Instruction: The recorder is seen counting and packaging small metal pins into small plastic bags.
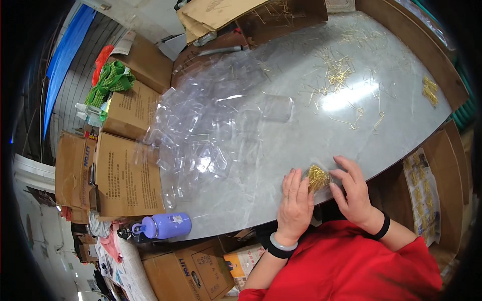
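Note:
A bunch of gold wire hooks [318,178] lies near the table's front edge, between my two hands. Clear plastic seems to surround it, though its outline is hard to make out. My left hand [295,203] rests flat on the left side of the bunch, fingers stretched out and close together. On the other side, my right hand [354,193] has its fingers spread and curved, with the fingertips close to the bunch. Neither hand is closed around anything. Further up the grey marbled table [301,143] lie loose gold hooks [339,72] in a scattered heap.
Many clear plastic boxes [201,120] pile up on the table's left. A purple bottle [168,226] lies at the left front edge. Cardboard boxes [125,175] stand along the left. A small hook bundle [430,92] sits far right. An open carton [437,175] holds packed hooks.

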`<action>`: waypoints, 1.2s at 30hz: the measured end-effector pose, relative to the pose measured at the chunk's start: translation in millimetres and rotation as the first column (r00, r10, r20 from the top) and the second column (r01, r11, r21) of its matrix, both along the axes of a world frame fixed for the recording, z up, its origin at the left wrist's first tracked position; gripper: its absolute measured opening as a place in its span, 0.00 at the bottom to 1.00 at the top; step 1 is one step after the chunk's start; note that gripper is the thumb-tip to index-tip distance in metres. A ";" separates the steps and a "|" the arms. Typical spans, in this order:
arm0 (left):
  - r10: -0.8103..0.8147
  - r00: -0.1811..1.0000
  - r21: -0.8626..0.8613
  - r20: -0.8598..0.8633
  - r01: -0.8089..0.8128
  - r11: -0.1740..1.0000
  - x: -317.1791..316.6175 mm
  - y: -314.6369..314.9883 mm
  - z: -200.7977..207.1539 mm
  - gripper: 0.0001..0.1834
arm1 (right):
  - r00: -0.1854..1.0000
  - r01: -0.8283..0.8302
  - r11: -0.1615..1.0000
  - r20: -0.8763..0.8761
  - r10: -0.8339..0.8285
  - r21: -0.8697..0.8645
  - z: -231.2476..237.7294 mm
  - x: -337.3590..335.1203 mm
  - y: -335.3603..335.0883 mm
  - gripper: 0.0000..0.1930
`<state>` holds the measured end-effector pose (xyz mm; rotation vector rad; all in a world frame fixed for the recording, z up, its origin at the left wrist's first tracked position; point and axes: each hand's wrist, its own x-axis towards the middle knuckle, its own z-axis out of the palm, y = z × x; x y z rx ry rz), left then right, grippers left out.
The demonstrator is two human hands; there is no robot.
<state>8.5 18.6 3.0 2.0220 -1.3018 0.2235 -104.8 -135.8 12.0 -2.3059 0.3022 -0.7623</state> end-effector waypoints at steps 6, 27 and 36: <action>0.015 1.000 0.002 -0.001 -0.015 1.000 1.2 2.9 -2.0 0.20 | 0.995 -0.096 0.938 -0.063 0.079 -0.334 -4.8 -2.6 6.3 0.27; -0.071 0.980 -0.084 -0.186 0.057 0.995 5.8 9.1 3.7 0.24 | 0.964 -0.192 0.901 -0.246 0.099 -0.390 8.4 10.3 13.1 0.44; -0.205 0.827 -0.294 -0.523 0.051 0.955 8.3 23.6 -8.1 0.28 | 0.977 -0.207 0.949 -0.093 0.189 -0.237 2.5 23.9 14.2 0.41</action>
